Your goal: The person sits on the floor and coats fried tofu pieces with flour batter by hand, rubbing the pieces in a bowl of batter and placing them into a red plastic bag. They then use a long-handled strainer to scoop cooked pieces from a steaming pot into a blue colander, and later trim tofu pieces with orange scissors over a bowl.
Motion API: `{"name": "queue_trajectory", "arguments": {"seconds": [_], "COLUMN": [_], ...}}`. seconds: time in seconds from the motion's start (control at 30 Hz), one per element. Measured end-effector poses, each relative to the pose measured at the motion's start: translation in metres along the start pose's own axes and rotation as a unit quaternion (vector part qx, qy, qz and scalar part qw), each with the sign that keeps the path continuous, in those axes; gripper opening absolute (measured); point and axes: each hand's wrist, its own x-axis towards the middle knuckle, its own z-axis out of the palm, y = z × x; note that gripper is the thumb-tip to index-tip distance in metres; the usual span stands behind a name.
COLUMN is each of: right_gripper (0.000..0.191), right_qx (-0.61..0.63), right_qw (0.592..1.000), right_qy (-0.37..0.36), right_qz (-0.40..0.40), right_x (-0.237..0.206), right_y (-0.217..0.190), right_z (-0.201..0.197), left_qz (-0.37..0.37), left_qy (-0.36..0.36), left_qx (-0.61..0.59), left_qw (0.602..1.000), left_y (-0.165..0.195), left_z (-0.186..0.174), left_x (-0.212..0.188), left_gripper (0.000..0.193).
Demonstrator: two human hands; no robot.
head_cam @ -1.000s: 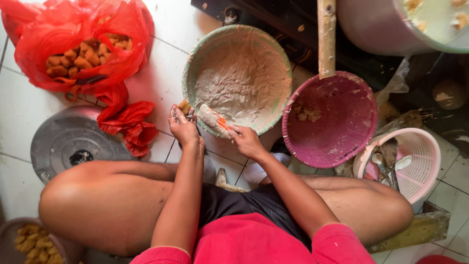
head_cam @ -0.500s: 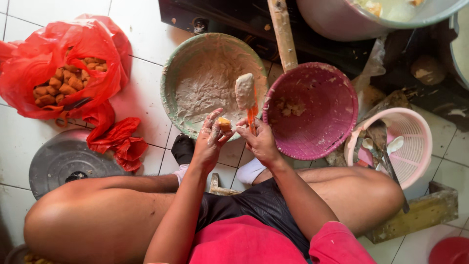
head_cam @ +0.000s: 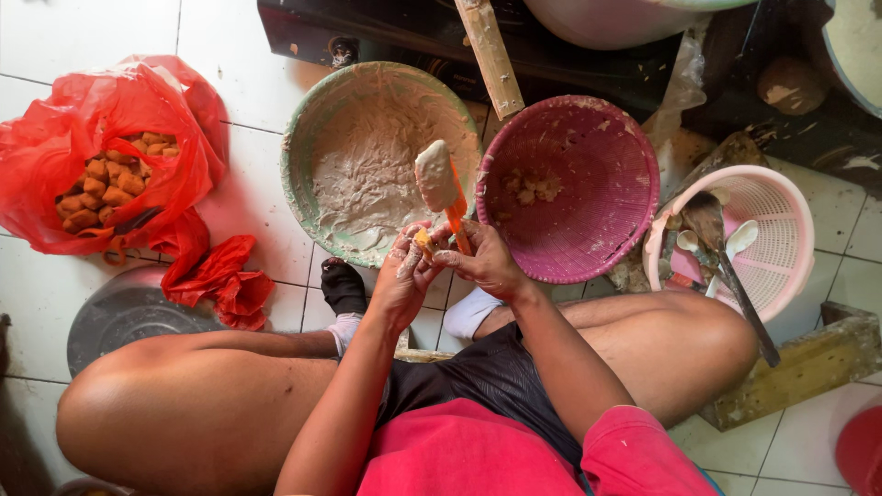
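Just over the paste-smeared green bowl, the right hand clasps an orange-handled spatula loaded with pale paste, while the left hand pinches a small golden tofu puff. Tilting could drop paste. A magenta plastic basin crowds close alongside.

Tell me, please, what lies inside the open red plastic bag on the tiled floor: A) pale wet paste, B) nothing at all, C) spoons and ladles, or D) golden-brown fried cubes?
D: the red plastic bag gapes open over a heap of golden-brown fried cubes, while the pale paste sits in the green bowl and the spoons lie in the pink basket.
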Motion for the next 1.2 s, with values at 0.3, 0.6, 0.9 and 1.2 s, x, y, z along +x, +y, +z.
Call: {"name": "queue_trajectory", "arguments": {"seconds": [0.3,0.6,0.9,1.2], "right_gripper": [0.021,0.018,0.015,0.029], "right_qx": [-0.171,-0.272,0.016,-0.248], "right_qw": [0.955,0.930,0.987,0.926], "right_qy": [0.151,0.201,0.149,0.163], "right_qz": [-0.190,-0.144,-0.065,-0.235], "right_x": [0.015,0.016,0.018,0.018], "right_y": [0.033,0.030,0.030,0.031], "right_z": [-0.006,0.009,-0.006,-0.008], "left_qz": [0.110,0.147,0.048,0.028], "left_qy": [0.085,0.081,0.060,0.106], "left_qx": [0.202,0.224,0.150,0.190], "left_qw": [0.969,0.960,0.986,0.976], "left_y": [-0.008,-0.011,0.006,0.020], "left_z": [0.012,0.006,0.010,0.012], "left_x": [-0.002,0.003,0.002,0.009], "left_gripper": [0.026,0.022,0.019,0.025]}}
